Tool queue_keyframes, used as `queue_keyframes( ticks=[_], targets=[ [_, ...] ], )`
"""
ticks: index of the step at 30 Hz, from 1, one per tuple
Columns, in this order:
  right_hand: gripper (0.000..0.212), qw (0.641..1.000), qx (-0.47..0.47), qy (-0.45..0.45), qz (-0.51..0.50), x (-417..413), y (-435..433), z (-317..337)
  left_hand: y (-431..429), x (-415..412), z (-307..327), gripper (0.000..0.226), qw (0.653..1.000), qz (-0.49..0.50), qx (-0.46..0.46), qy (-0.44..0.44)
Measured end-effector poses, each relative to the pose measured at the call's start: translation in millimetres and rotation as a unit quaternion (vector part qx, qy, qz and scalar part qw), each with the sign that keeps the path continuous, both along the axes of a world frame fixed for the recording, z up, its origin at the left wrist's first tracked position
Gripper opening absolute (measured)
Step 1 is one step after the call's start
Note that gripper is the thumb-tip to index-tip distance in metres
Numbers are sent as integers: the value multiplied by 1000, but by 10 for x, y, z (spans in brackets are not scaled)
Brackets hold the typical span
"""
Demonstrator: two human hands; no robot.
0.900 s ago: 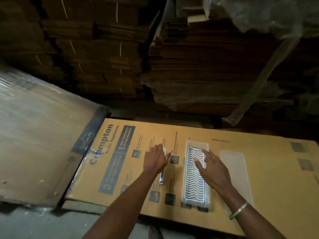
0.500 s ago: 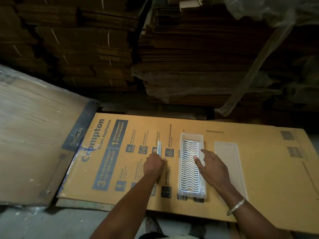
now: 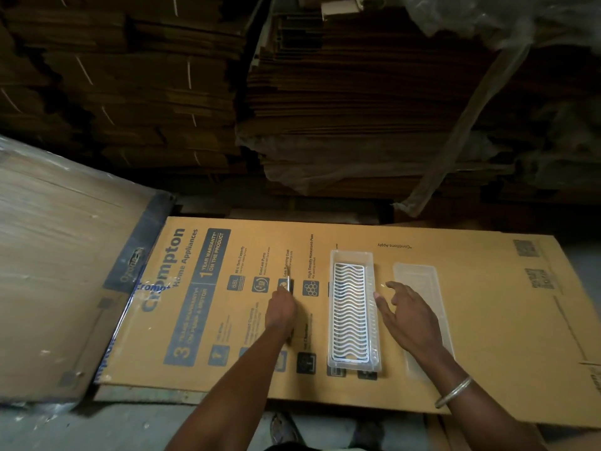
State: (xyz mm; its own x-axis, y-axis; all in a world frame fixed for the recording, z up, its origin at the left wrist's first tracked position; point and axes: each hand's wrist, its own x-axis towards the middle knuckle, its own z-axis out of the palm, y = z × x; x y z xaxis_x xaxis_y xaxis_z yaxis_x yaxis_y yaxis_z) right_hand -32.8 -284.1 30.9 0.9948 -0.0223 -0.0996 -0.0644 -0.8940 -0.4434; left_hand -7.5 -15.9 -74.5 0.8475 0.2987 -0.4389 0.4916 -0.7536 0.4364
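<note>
A: Identify largest items first.

B: Noted at rear: stacks of flattened cardboard, filling the whole back, partly draped in clear film. At left: wrapped board, tilted, set against the left end of the printed carton.

A: Specify working surface.

B: Printed carton, laid flat. Blue lettering and icon rows on the left half, mostly plain on the right.

A: Locate parts on it.

B: Near centre: clear tray, set lengthwise, pointing away from the viewer, with white wavy grille seated inside. Just beside it on the right: clear lid, parallel, partly covered by the right forearm.

A: Report hands.

B: Right hand: fingers spread and slightly bent, holding nothing, thumb tip at the tray's right rim. Contact with the rim not determinable. Left hand: fingers curled tight round slim metal tool, left of the tray and apart from it.

A: Locate the tool.

B: Over the icon row, tip projecting beyond the knuckles, pointing away from the viewer. Tip contact with the carton not determinable.

A: Smallest item?

B: Metal bangle, on the right wrist.
</note>
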Motion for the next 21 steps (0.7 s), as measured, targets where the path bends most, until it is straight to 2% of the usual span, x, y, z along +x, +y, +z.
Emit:
queue_keyframes(
  ticks=[3,5,8,9,11,16,21],
  targets=[
    [55,1000,1,-5,1,11,-4,0,41,35,-15,23,999,17,-46,-12],
    [53,1000,5,-7,-2,35,-7,10,46,44,9,25,987,52,-145,-40],
    [50,1000,11,-12,-5,63,-7,25,-31,28,187,21,921,126,-365,-57],
    [50,1000,13,-13,-4,67,-3,29,-64,42,243,20,902,136,-405,-59],
    [52,1000,14,-14,-6,72,7,40,-135,63,351,24,891,129,-430,-75],
    [55,1000,18,-22,-2,81,36,71,-193,40,450,27,910,63,-377,-161],
    [53,999,25,-25,-6,82,52,95,-233,65,630,25,895,77,-416,-143]
  ],
)
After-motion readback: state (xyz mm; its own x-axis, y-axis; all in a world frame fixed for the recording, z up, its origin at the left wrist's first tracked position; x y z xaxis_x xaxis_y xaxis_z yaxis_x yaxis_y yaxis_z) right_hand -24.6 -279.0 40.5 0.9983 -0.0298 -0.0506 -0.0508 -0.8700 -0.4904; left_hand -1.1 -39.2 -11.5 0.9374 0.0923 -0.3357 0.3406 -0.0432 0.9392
